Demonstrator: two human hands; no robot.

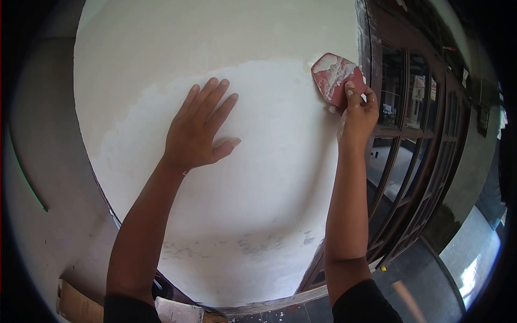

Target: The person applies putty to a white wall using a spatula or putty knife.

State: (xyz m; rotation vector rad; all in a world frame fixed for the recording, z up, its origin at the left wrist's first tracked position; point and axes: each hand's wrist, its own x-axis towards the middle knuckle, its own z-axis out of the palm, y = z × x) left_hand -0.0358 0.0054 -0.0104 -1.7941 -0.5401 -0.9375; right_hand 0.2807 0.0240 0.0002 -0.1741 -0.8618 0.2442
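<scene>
My left hand (200, 125) lies flat against the wall (264, 172), fingers stretched out and thumb apart, with nothing in it. In my right hand (358, 110) is a red plastic putty scraper (336, 78), pinched between the thumb and fingers. White putty is smeared over the scraper's face, and some sticks to my fingers and wrist. The scraper is at the wall's right edge, close to the dark door frame. A bright white coated patch covers the middle of the wall, with a duller cream surface above it. Grey smudges show low on the wall.
To the right stands a dark wooden door (401, 134) with glass panes. A cardboard box (78, 301) sits on the floor at lower left, near a white-smeared block (179, 311). White specks dot the dark tiled floor (291, 313). A green line (26, 172) runs down the left wall.
</scene>
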